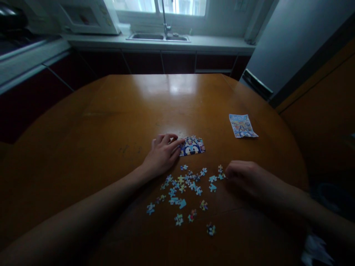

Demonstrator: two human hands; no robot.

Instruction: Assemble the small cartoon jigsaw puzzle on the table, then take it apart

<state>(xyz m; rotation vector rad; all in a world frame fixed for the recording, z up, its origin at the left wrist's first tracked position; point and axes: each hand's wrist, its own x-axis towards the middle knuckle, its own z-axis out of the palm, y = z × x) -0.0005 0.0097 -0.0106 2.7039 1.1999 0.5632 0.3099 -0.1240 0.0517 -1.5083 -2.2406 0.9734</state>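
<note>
Far edge: brown wood of the surface [116,118] stretches well past the joined puzzle section [192,148] to a straight rim facing the sink [146,36].
Right edge: curves round beyond a creased printed sheet [243,126].
Joined puzzle section: lies flat, straight along the bottom, jagged on top, directly right of the left hand [163,153].
Loose pieces [193,186]: spread on its near side, most between the hands, a few just beside the right hand [244,173].
Left hand: half spread, index fingertip at the section's upper left, seemingly touching, without gripping it.
Right hand: curled inward; fingertips blurred, so whether it pinches a piece cannot be told.
</note>
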